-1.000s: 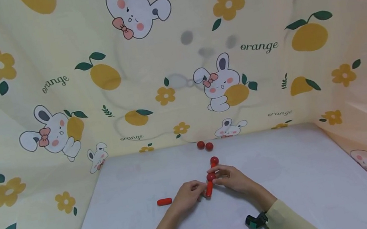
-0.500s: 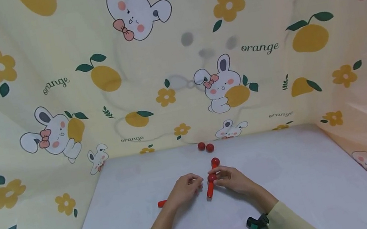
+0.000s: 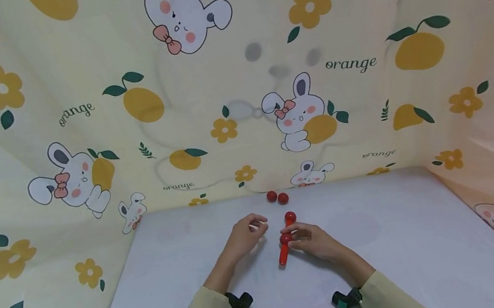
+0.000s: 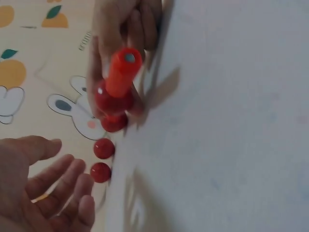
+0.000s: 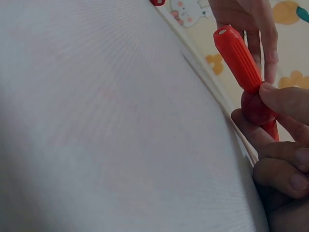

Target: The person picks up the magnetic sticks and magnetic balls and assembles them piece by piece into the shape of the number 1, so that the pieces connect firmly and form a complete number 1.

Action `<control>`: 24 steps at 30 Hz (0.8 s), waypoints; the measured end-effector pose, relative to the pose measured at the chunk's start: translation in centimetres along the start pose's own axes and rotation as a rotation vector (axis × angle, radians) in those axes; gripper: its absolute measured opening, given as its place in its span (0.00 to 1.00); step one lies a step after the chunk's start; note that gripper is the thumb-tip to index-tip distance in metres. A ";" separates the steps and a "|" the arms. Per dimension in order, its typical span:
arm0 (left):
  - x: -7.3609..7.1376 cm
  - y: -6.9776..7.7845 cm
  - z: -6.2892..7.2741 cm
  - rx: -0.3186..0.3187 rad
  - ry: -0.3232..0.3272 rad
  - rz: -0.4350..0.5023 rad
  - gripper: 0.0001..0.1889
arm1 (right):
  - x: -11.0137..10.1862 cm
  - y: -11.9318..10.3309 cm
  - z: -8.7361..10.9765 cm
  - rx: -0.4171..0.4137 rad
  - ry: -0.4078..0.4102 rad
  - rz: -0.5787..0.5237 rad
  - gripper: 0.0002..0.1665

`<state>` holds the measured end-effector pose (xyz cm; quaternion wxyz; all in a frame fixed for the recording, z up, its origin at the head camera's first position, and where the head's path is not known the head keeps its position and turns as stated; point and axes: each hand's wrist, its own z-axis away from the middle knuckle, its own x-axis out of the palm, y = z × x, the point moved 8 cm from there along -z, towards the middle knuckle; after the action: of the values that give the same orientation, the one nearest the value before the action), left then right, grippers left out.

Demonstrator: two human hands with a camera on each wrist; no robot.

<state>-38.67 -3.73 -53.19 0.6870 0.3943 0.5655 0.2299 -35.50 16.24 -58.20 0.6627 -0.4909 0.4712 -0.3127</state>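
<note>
Red beaded rod (image 3: pixel 285 240), ball end (image 3: pixel 290 217) away, axis slightly rightward

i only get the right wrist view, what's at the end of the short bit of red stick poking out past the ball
Observer: The head view shows a second red ball at the end of that far stick, beyond the pinched ball in the right hand.
Operator: ok, anything loose further back
Observer: Two balls, the left loose ball and the right loose ball, near the back edge of the white table.
Operator: and is anything held on the left
Observer: No, the left wrist view shows the left hand holding nothing.
</note>
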 end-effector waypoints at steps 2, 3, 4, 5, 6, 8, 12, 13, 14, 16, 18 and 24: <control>0.0 -0.3 -0.6 0.006 0.003 0.000 0.14 | 0.0 0.1 0.0 -0.001 -0.003 -0.004 0.24; 0.1 -0.4 -1.0 0.007 0.004 -0.001 0.15 | 0.0 0.2 -0.1 0.001 -0.005 -0.004 0.24; 0.1 -0.5 -1.3 0.012 0.005 -0.001 0.16 | 0.0 0.2 -0.1 0.003 -0.005 -0.003 0.24; 0.1 -0.5 -1.6 0.019 0.005 -0.003 0.17 | 0.0 0.3 -0.1 0.005 -0.007 -0.004 0.25; 0.1 -0.5 -1.9 0.029 0.007 -0.005 0.17 | 0.0 0.3 -0.1 0.004 -0.008 -0.005 0.25; -0.1 -0.4 -2.5 0.047 0.012 -0.016 0.18 | -0.1 0.3 -0.2 0.005 -0.008 -0.004 0.25; -0.1 -0.3 -3.3 0.062 0.015 -0.039 0.19 | -0.1 0.2 -0.2 0.001 -0.006 -0.001 0.25; -0.1 -0.2 -3.5 0.064 0.015 -0.043 0.20 | -0.1 0.2 -0.2 0.003 -0.007 -0.004 0.25; -0.1 -0.1 -3.7 0.067 0.015 -0.049 0.20 | -0.1 0.2 -0.1 0.003 -0.008 -0.006 0.25; -0.1 0.0 -4.1 0.077 0.021 -0.065 0.21 | 0.0 0.2 -0.1 0.002 -0.013 -0.012 0.25; -0.2 0.2 -4.5 0.084 0.028 -0.080 0.22 | 0.0 0.2 -0.1 0.003 -0.016 -0.015 0.25; -0.2 0.3 -5.7 0.091 0.038 -0.130 0.24 | -0.1 0.3 -0.2 0.010 -0.009 -0.011 0.24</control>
<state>-44.17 -2.09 -53.14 0.6709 0.3831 0.6128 0.1661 -35.75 16.32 -58.51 0.6655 -0.4916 0.4639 -0.3166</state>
